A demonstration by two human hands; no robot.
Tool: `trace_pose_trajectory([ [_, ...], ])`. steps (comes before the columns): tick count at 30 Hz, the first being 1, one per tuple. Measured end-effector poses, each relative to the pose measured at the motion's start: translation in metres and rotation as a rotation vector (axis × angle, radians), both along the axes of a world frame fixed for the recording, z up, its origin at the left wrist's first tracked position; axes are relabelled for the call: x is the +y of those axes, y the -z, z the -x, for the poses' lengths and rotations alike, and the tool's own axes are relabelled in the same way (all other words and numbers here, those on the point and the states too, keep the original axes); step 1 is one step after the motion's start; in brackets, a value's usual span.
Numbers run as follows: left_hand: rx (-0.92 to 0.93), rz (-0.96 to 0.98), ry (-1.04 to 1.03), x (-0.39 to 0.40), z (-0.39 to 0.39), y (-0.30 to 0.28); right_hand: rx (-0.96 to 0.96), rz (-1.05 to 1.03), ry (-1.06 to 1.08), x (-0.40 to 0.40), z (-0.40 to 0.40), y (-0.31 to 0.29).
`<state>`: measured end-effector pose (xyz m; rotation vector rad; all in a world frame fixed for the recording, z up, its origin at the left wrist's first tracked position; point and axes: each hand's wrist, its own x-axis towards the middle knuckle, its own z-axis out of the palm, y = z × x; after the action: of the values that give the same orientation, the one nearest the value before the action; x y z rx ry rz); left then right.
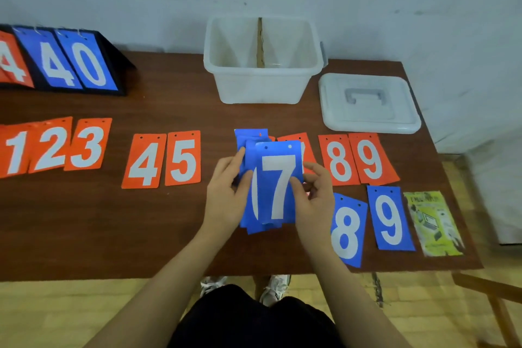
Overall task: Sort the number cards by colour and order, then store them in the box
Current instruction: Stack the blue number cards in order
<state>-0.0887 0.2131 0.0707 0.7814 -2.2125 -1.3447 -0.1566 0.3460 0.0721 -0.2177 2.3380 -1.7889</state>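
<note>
Blue stack (255,178) held above table (175,223) at frame centre, blue 7 (278,186) on top. Left hand (226,195) grips stack's left edge, fingers curled round it. Right hand (313,201) pinches blue 7's right edge, thumb on its face. Orange cards in row across middle: 1, 2, 3 (87,145) at left, 4 (144,161), 5 (183,158), then 8 (339,160), 9 (372,158) right of hands. Blue 8 (348,232) and blue 9 (391,219) at lower right. Box (260,85) open at top centre, lid (367,105) just right of it. Scoreboard (65,62) upper left.
</note>
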Motion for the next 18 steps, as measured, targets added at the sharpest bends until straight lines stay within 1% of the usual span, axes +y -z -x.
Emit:
trace_pose_trajectory([
  [4, 0.006, -0.012, 0.046, 0.021, 0.013, -0.002, -0.006, -0.111, -0.069, 0.007, 0.008, 0.008],
  [6, 0.000, -0.022, 0.030, 0.027, 0.018, 0.001, 0.016, -0.184, -0.108, 0.014, 0.012, 0.012],
  [8, -0.028, -0.062, -0.006, 0.029, 0.022, 0.005, 0.051, -0.283, -0.095, 0.028, 0.017, 0.021],
  [10, -0.067, -0.132, -0.036, 0.029, 0.026, 0.008, 0.049, -0.466, -0.023, 0.049, 0.025, 0.033],
  [12, -0.103, -0.188, -0.044, 0.031, 0.029, 0.012, -0.059, -0.733, 0.022, 0.075, 0.030, 0.046],
  [14, -0.141, -0.201, -0.044, 0.033, 0.030, 0.015, -0.129, -0.962, -0.044, 0.094, 0.028, 0.056],
  [15, -0.156, -0.203, -0.047, 0.034, 0.030, 0.017, -0.122, -1.016, -0.089, 0.100, 0.025, 0.060],
  [16, -0.168, -0.204, -0.048, 0.036, 0.030, 0.018, -0.107, -1.027, -0.123, 0.101, 0.023, 0.064],
  [18, -0.185, -0.207, -0.049, 0.039, 0.029, 0.019, -0.074, -0.979, -0.146, 0.097, 0.021, 0.067],
])
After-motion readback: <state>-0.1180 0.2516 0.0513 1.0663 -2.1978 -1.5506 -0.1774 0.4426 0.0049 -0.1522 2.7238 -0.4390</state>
